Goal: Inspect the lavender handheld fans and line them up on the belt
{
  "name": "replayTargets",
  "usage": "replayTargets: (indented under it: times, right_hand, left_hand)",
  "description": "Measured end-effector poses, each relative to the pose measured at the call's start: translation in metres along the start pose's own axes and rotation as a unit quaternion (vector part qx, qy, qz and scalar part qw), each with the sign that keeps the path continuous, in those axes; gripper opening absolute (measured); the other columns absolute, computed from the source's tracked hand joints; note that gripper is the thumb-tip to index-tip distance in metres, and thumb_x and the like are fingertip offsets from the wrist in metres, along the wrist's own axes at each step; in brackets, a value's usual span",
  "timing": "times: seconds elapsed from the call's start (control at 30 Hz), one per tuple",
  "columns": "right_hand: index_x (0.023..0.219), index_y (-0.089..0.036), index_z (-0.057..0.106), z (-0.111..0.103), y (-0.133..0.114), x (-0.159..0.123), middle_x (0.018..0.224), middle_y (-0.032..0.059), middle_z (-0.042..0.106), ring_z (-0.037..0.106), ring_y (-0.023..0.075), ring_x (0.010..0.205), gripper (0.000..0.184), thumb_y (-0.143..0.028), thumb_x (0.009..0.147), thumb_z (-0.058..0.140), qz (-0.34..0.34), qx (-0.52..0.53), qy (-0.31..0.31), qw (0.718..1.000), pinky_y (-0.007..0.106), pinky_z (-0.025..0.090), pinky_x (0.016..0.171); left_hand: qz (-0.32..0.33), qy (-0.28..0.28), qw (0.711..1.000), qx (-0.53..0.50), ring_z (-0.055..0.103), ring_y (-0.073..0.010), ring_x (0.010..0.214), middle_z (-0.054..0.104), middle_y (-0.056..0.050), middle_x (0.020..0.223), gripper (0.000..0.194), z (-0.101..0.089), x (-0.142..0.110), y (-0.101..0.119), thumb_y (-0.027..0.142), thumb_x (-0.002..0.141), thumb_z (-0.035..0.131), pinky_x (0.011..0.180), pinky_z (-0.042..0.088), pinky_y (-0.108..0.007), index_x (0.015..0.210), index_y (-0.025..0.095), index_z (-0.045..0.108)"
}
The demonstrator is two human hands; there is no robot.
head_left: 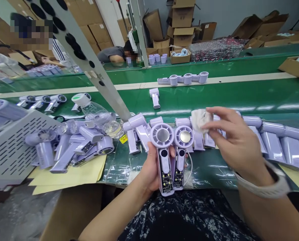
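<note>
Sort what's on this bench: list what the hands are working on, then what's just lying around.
In hand:
- two lilac handheld fans, held side by side in the left hand
- white cloth, pinched in the right hand above them

Lying about:
- clear plastic bottle
- heap of fan parts
- grey perforated panel
- yellow paper

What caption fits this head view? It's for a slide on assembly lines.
Left hand holds two lilac handheld fans while right hand pinches a white cloth beside a green conveyor.
</note>
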State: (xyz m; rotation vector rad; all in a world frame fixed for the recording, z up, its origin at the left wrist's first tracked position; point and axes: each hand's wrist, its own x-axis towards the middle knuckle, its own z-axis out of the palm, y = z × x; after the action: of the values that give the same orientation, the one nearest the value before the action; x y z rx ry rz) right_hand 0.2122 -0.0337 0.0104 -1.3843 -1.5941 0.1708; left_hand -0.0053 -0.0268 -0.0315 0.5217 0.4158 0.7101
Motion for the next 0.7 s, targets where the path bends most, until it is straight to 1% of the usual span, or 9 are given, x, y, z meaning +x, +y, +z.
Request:
replayTargets:
  times: [0.07, 0.1, 0.2, 0.27, 0.37, 0.43, 0.53, 0.63, 0.7]
  right_hand:
    - [0.1, -0.033, 0.079, -0.002, -0.013, -0.012, 0.147, 0.0022, 0.057, 0.049, 0.0317, 0.141, 0.013, -0.031, 0.096, 0.066, 0.046, 0.157, -0.085, 0.983, 0.054, 0.041, 0.117]
    - [0.113, -0.036, 0.077, 0.0, -0.013, -0.015, 0.15, 0.0023, 0.056, 0.05, 0.0321, 0.141, 0.019, -0.038, 0.096, 0.069, 0.082, 0.242, -0.127, 0.958, 0.053, 0.042, 0.116]
    - [0.143, -0.037, 0.06, 0.008, -0.004, -0.018, 0.144, 0.008, 0.062, 0.062, 0.0327, 0.128, 0.065, -0.057, 0.084, 0.08, 0.183, 0.46, -0.213, 0.843, 0.05, 0.052, 0.105]
    - [0.136, -0.03, 0.066, 0.013, 0.0, -0.017, 0.13, 0.0099, 0.069, 0.068, 0.0302, 0.114, 0.068, -0.057, 0.076, 0.087, 0.219, 0.509, -0.238, 0.798, 0.043, 0.058, 0.094]
    - [0.116, -0.023, 0.072, 0.02, -0.009, -0.019, 0.104, 0.0075, 0.073, 0.069, 0.0216, 0.086, 0.051, -0.047, 0.075, 0.091, 0.252, 0.486, -0.212, 0.81, 0.03, 0.059, 0.069]
    - [0.11, -0.023, 0.07, 0.027, -0.019, -0.023, 0.088, 0.0036, 0.07, 0.062, 0.0157, 0.064, 0.041, -0.047, 0.08, 0.087, 0.273, 0.473, -0.181, 0.818, 0.025, 0.052, 0.052]
    - [0.107, -0.023, 0.069, 0.035, -0.022, -0.026, 0.083, 0.0045, 0.07, 0.06, 0.0175, 0.058, 0.036, -0.057, 0.094, 0.068, 0.285, 0.442, -0.14, 0.839, 0.028, 0.048, 0.045]
    - [0.115, -0.022, 0.069, 0.029, 0.001, -0.015, 0.108, 0.0121, 0.074, 0.071, 0.0287, 0.093, 0.048, -0.064, 0.101, 0.049, 0.269, 0.341, -0.121, 0.893, 0.042, 0.06, 0.074]
    - [0.129, -0.021, 0.064, 0.019, 0.023, -0.003, 0.129, 0.015, 0.068, 0.064, 0.035, 0.121, 0.049, -0.057, 0.098, 0.055, 0.249, 0.206, -0.091, 0.942, 0.054, 0.052, 0.103]
  left_hand:
    - [-0.018, -0.007, 1.0, 0.011, 0.072, -0.0234, 0.071, 0.073, -0.008, 0.079, 0.075, 0.002, 0.0, -0.002, 0.092, 0.067, 0.061, 0.069, 0.06, -0.036, 0.071, 0.018, 0.061]
    - [-0.031, -0.016, 0.999, 0.017, 0.071, -0.0223, 0.068, 0.073, -0.008, 0.077, 0.076, 0.003, -0.001, -0.002, 0.093, 0.065, 0.06, 0.066, 0.06, -0.034, 0.069, 0.018, 0.06]
    - [-0.062, -0.038, 0.997, 0.038, 0.071, -0.0208, 0.07, 0.071, -0.007, 0.072, 0.078, 0.01, -0.002, -0.003, 0.094, 0.059, 0.064, 0.069, 0.06, -0.03, 0.065, 0.017, 0.061]
    - [-0.073, -0.041, 0.995, 0.053, 0.071, -0.0202, 0.072, 0.07, -0.007, 0.071, 0.078, 0.013, -0.004, -0.002, 0.093, 0.056, 0.068, 0.072, 0.06, -0.029, 0.064, 0.016, 0.062]
    - [-0.075, -0.031, 0.995, 0.055, 0.069, -0.0195, 0.064, 0.071, -0.007, 0.069, 0.078, 0.011, -0.005, -0.002, 0.094, 0.058, 0.066, 0.064, 0.058, -0.029, 0.067, 0.017, 0.062]
    - [-0.066, -0.028, 0.996, 0.045, 0.069, -0.0203, 0.062, 0.07, -0.006, 0.066, 0.077, 0.009, -0.005, -0.003, 0.094, 0.062, 0.062, 0.059, 0.057, -0.029, 0.068, 0.017, 0.061]
    - [-0.06, -0.025, 0.998, 0.021, 0.072, -0.0241, 0.069, 0.07, -0.008, 0.069, 0.076, 0.008, -0.004, -0.005, 0.094, 0.067, 0.059, 0.06, 0.058, -0.032, 0.067, 0.018, 0.059]
    - [-0.051, -0.021, 0.998, -0.012, 0.072, -0.0252, 0.077, 0.073, -0.01, 0.081, 0.076, 0.008, -0.002, -0.006, 0.093, 0.068, 0.059, 0.063, 0.059, -0.033, 0.063, 0.018, 0.055]
    - [-0.042, -0.03, 0.998, -0.028, 0.072, -0.0257, 0.082, 0.073, -0.012, 0.089, 0.076, 0.007, 0.0, -0.005, 0.093, 0.068, 0.059, 0.066, 0.06, -0.034, 0.061, 0.018, 0.052]
